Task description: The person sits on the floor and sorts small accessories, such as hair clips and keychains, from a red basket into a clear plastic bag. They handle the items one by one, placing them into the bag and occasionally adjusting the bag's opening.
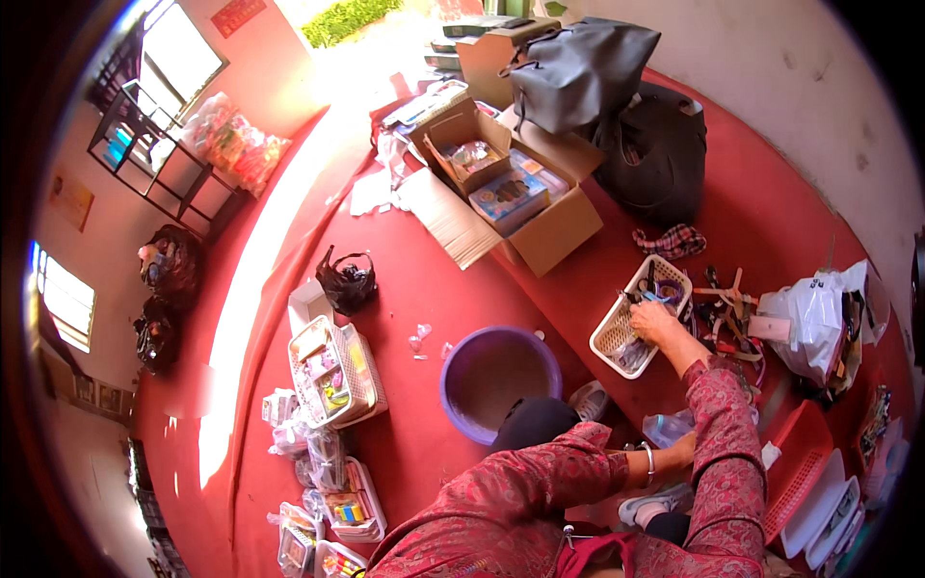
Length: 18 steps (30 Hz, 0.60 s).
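Observation:
My right hand reaches into a white plastic basket on the red floor covering. Its fingers are bent and bunched down among small dark and purple items; what they grip, if anything, is hidden. My left hand, with a bracelet at the wrist, is lower down, beside a clear plastic bag. The right sleeve covers most of its fingers, so their state does not show. Just right of the basket lies a tangle of straps and hanger-like pieces.
A purple tub stands left of my knee. Ahead are an open cardboard box and black bags. Filled baskets line the left. A white bag and a red basket are at the right.

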Available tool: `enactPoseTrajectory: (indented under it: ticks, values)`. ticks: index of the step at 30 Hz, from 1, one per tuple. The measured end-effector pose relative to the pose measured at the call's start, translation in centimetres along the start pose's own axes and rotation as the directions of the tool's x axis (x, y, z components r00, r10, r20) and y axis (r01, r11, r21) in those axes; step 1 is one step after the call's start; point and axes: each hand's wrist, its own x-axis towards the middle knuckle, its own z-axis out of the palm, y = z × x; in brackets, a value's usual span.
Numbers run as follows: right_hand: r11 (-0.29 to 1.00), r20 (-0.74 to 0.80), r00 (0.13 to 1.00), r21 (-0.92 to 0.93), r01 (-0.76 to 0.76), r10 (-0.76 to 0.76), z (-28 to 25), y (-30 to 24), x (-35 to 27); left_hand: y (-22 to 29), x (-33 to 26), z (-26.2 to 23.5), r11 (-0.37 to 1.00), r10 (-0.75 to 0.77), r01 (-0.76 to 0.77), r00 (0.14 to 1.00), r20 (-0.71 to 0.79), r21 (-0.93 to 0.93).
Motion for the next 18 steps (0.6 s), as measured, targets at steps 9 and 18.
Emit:
enactPoseTrajectory:
  ticks: [9,18]
  values:
    - [0.998,-0.665,0.746,0.042,0.055,-0.014,4.3,0.3,-2.3,-5.5,4.3,-1.2,0.965,0.213,-0.197,0.973,-0.082,0.176]
    - [0.999,-0.327,0.944,-0.043,0.032,-0.044,3.3,0.9,-0.7,-10.4,6.8,-0.4,0.962,0.09,-0.125,0.985,-0.147,-0.243]
